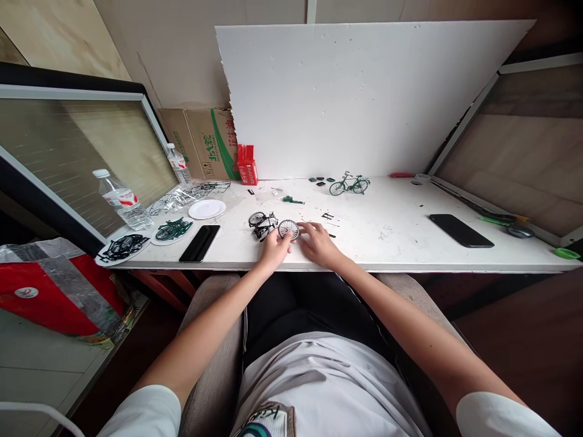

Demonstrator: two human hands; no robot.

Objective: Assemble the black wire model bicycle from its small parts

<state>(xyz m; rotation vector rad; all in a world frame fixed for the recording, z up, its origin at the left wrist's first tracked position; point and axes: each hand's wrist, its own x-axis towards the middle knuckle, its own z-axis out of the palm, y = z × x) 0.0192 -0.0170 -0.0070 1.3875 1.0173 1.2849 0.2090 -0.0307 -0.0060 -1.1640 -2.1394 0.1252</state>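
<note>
A small black model bicycle lies on the white table near its front edge. My left hand is closed on the bicycle's spoked wheel. My right hand rests just right of that wheel, fingers curled toward it and touching it. A few tiny dark parts lie just beyond my right hand. A finished green model bicycle stands farther back by the white foam board.
Left on the table: two water bottles, a white plate, plates of black parts and green parts, clear bags, a black case, a red carton. A black phone lies at right.
</note>
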